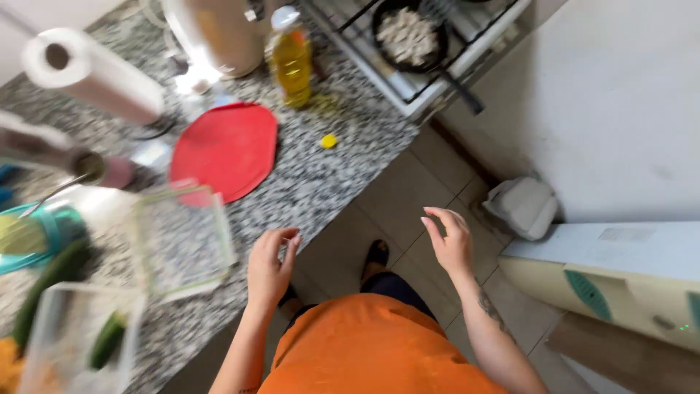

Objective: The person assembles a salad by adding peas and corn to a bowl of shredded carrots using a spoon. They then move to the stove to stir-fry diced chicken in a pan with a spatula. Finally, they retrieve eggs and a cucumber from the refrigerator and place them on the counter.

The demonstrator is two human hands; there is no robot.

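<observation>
Both hands hang empty in the air in front of the orange shirt: the left hand (271, 264) hovers at the edge of the granite counter (343, 157) with its fingers loosely curled and nothing between them, while the right hand (448, 241) is out over the tiled floor (408, 208), fingers half spread and also holding nothing. The thing nearest the left hand is an empty clear glass dish (184, 241), lying flat on the counter just beside the hand and close to the counter's edge. That is where I judge the main risk to sit: a quick or careless sweep of the left hand could clip the dish's rim and push it off onto the tiles. A second clear container (80, 343) with a cucumber (108, 339) in it stands crowded near the front too, so a knock could spread. Farther back, the bottle of yellow oil (292, 62) stands uncapped (a small yellow cap (329, 141) lies apart on the stone), so a bump would probably spill it. The frying pan (408, 35) on the stove pokes its handle toward the walkway, where a passing arm might catch it.
</observation>
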